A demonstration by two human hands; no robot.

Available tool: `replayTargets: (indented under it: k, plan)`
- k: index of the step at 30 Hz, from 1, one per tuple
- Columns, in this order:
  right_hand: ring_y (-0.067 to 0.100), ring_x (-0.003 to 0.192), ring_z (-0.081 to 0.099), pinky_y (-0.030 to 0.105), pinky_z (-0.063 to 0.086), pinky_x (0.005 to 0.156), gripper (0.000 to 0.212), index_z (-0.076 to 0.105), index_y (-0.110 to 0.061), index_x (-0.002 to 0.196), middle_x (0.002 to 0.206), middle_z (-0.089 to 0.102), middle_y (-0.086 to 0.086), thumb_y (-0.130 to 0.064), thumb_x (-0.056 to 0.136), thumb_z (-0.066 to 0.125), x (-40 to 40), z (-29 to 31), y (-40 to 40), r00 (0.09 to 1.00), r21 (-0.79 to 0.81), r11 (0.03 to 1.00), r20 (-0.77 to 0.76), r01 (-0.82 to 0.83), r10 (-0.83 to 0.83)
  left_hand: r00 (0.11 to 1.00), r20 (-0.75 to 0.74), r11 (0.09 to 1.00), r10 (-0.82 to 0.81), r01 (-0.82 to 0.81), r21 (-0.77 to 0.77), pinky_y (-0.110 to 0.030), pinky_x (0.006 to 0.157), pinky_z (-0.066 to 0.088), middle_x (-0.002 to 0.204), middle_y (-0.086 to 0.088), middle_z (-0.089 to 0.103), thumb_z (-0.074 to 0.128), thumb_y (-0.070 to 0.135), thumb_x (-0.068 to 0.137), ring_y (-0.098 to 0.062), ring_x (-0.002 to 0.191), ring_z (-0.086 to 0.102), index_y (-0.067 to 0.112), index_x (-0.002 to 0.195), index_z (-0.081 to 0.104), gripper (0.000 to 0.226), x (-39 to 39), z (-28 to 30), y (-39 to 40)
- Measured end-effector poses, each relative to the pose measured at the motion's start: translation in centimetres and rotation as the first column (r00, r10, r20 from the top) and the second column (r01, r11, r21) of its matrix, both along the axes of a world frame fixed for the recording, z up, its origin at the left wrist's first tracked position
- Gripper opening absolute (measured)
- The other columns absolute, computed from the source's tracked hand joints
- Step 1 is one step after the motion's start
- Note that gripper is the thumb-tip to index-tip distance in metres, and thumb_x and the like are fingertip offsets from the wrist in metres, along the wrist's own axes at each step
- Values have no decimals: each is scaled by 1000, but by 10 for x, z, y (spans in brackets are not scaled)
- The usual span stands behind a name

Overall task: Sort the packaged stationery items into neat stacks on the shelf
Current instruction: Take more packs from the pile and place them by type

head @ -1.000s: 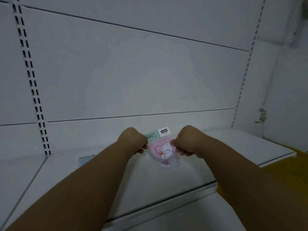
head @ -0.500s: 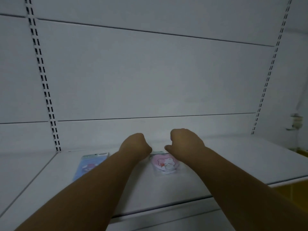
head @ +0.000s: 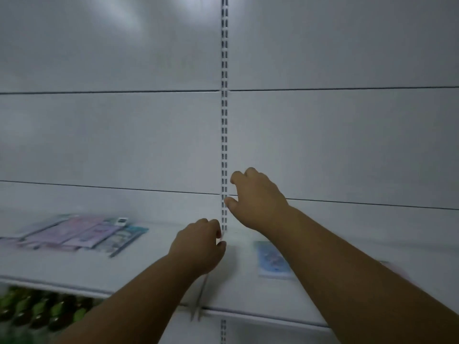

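Observation:
A loose pile of pink, purple and teal stationery packets lies on the left part of the white shelf. A single blue packet lies flat right of the shelf's seam, under my right forearm. The blurred edge of a pink packet shows past that arm. My left hand hovers over the seam with its fingers curled, holding nothing. My right hand is raised higher, in front of the back panel, with loosely bent fingers, the thumb out and nothing in it.
A slotted white upright runs down the back panel between two shelf bays. Green bottles stand on the level below at the bottom left. The picture is blurred by motion.
Both hands have let go of the pink bear packet, which now lies far right on the shelf. My view has swung left, bringing the packet pile into sight, and both hands moved left.

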State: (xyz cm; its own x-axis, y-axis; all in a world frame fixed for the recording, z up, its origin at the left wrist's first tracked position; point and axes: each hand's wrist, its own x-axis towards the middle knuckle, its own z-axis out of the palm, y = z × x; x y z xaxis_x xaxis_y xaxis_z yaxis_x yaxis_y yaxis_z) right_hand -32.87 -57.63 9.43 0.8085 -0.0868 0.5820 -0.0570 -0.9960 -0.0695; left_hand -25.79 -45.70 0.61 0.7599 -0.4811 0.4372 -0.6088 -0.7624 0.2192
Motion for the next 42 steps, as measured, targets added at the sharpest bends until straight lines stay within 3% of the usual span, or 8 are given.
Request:
replayTargets:
  k: [8, 13, 23, 28, 32, 37, 40, 42]
  plan:
    - [29, 109, 53, 41, 47, 90, 43, 49, -15, 126, 122, 52, 11, -41, 92, 52, 85, 10, 220, 981, -1, 981, -1, -193, 193, 972, 44, 973, 229, -230, 16, -33, 87, 52, 109, 4, 64, 56, 45, 87, -16, 97, 60, 27, 105, 60, 26, 62, -5, 247]
    - [31, 109, 53, 43, 49, 91, 44, 50, -16, 125, 122, 52, 11, -44, 90, 53, 135, 8, 300, 972, 49, 973, -63, -224, 227, 960, 10, 959, 281, -281, 40, -32, 85, 51, 107, 4, 62, 54, 46, 89, -16, 96, 59, 26, 108, 57, 28, 105, -10, 337]
    - [30, 107, 54, 40, 49, 88, 45, 50, -17, 125, 121, 52, 10, -45, 90, 53, 252, 0, 350, 970, 5, 976, -105, -219, 218, 933, -8, 933, 361, -361, 6, -37, 87, 51, 109, -2, 63, 52, 43, 90, -22, 98, 59, 23, 108, 59, 28, 230, -15, 384]
    - [32, 109, 54, 40, 47, 90, 45, 50, -16, 125, 122, 52, 11, -45, 90, 52, 296, 4, 374, 973, 10, 983, -138, -183, 182, 886, -12, 882, 464, -461, 102, -37, 89, 49, 116, -5, 61, 47, 50, 91, -24, 105, 56, 20, 117, 55, 41, 287, -10, 409]
    - [31, 110, 53, 41, 47, 91, 45, 50, -17, 125, 121, 52, 10, -46, 90, 52, 310, -5, 391, 981, 15, 994, -161, -108, 109, 866, -159, 869, 474, -432, 241, -35, 87, 48, 114, -4, 63, 47, 62, 84, -23, 102, 58, 19, 120, 53, 57, 317, -17, 419]
    - [31, 108, 54, 43, 48, 92, 44, 51, -17, 123, 120, 53, 10, -46, 90, 52, 314, -13, 409, 984, 44, 997, -168, 60, -52, 877, -282, 921, 388, -360, 150, -35, 88, 51, 112, -5, 62, 60, 60, 72, -25, 101, 61, 16, 118, 53, 64, 343, -18, 428]
    - [28, 105, 55, 41, 48, 88, 43, 51, -17, 123, 119, 53, 8, -46, 91, 53, 310, -23, 418, 981, 90, 987, -149, 134, -120, 904, -274, 943, 328, -329, 42, -36, 94, 48, 119, -10, 52, 63, 41, 82, -29, 110, 56, 11, 119, 49, 50, 351, -18, 436]
    - [27, 104, 56, 38, 48, 86, 43, 51, -18, 125, 119, 53, 7, -44, 91, 54, 307, -31, 423, 977, 130, 977, -149, 169, -149, 929, -288, 969, 230, -245, -16, -32, 87, 49, 113, -11, 57, 61, 19, 85, -28, 105, 58, 6, 110, 57, 29, 354, -16, 443]
